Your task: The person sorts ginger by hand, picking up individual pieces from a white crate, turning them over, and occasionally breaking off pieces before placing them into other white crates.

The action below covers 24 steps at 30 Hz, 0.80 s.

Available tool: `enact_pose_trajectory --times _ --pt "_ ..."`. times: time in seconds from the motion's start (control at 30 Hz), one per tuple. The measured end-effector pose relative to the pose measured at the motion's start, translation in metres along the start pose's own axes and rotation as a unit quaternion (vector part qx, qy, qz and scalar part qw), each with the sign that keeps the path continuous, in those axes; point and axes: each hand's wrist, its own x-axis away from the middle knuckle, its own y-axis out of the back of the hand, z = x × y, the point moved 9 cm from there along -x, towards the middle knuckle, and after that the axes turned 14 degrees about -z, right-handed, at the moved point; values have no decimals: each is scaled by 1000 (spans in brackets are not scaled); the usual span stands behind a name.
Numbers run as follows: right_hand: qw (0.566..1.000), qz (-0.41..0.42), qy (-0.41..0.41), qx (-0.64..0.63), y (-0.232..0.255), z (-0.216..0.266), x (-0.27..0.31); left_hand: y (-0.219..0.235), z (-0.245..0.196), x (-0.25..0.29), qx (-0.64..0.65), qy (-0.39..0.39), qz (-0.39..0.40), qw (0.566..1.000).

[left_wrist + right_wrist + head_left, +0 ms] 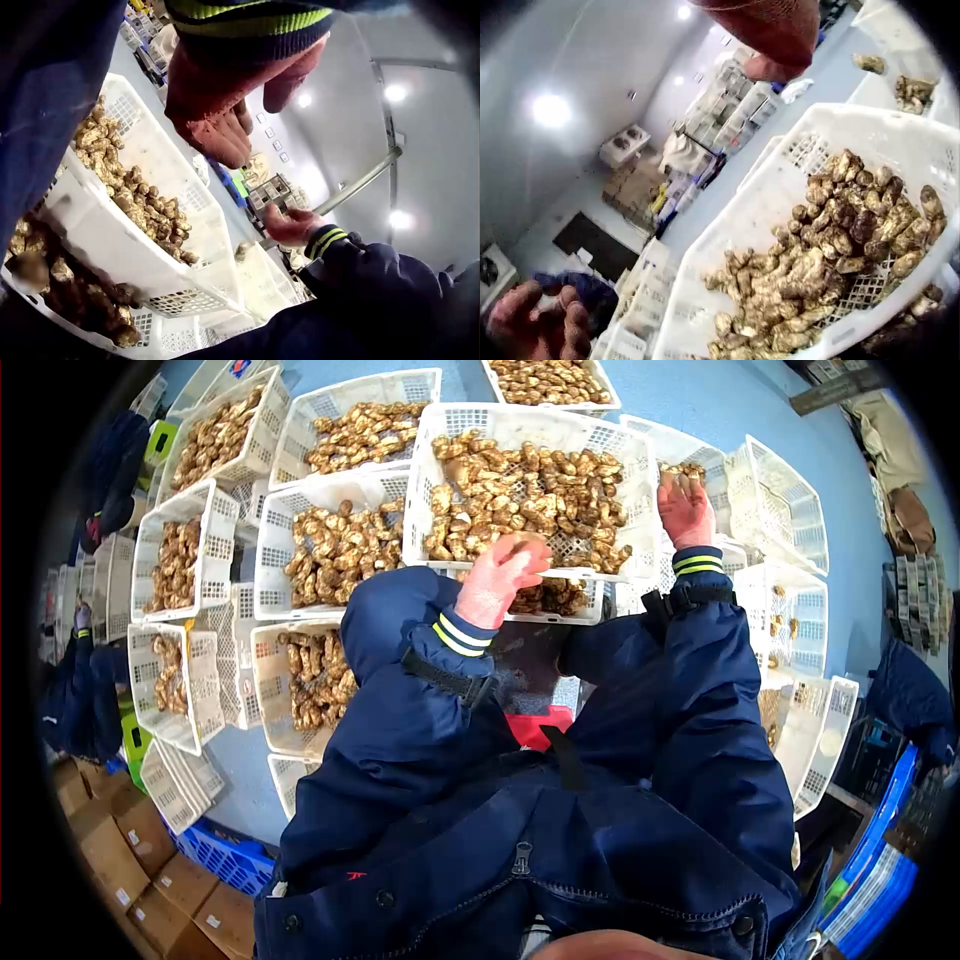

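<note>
Knobbly brown mushroom-like pieces (540, 480) fill much of the central white basket (640, 555). My gloved left hand (505, 575) hovers above that basket's near rim; in the left wrist view the left hand (217, 112) has loosely bent fingers, with nothing visible in them. My right hand (687, 510) is over the basket's right side, fingers pointing away from me. A single brown piece (870, 63) appears in the air, apart from the right hand (780, 34), near a basket holding a few pieces (913, 94). The left wrist view shows the right hand (292, 225) relaxed.
Filled white baskets (335, 550) stand to the left and behind. On the right are baskets (780, 510) with few or no visible pieces. More pieces (75, 292) lie in a basket beneath the central one. Cardboard boxes (150, 840) and a blue crate (225, 855) sit at the lower left.
</note>
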Motion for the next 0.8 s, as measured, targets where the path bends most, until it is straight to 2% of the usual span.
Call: enact_pose_trajectory --times 0.07,0.1,0.17,0.2,0.23,0.3,0.33,0.37,0.4,0.43,0.5,0.57,0.6,0.63,0.7,0.73,0.77,0.8 --pt "985 71 -58 149 -47 -40 33 -3 0 2 -4 -1 -7 1000" --pt "962 115 -74 237 -67 -62 45 -6 -1 3 -27 15 -18 999" --pt "910 229 -60 339 -103 -106 54 -10 -8 9 -11 -2 -9 1000" --pt "889 235 -83 384 -113 -130 53 -9 -7 9 -10 5 -29 1000" --pt "864 247 -56 436 -123 -152 54 -9 -14 11 11 -14 -34 999" --pt "811 283 -88 504 -135 -206 47 -3 -23 13 42 -1 -77 996" --pt "779 294 -82 548 -137 -232 40 1 -33 17 64 -26 -97 993" --pt "744 305 -76 590 -137 -259 33 7 -43 20 78 -33 -140 987" --pt "690 309 -51 653 -136 -284 24 16 -53 21 95 -50 -159 981" --pt "612 339 -21 714 -134 -309 16 26 -60 22 113 -66 -178 975" --pt "446 358 105 814 -140 -342 10 40 -78 27 156 -123 -221 955" --pt "411 320 192 832 -143 -358 14 48 -72 24 166 -82 -244 952" --pt "381 324 181 847 -140 -369 15 47 -74 24 159 -92 -234 955" --pt "353 314 208 856 -141 -373 16 49 -73 23 161 -90 -236 954" --pt "391 323 158 847 -141 -371 12 49 -69 22 188 -65 -228 953" --pt "416 345 165 825 -150 -362 20 49 -71 23 181 -55 -234 954" --pt "504 328 126 789 -144 -353 17 49 -71 24 183 -56 -233 953" --pt "641 322 -31 696 -133 -352 19 49 -72 24 185 -61 -228 954"
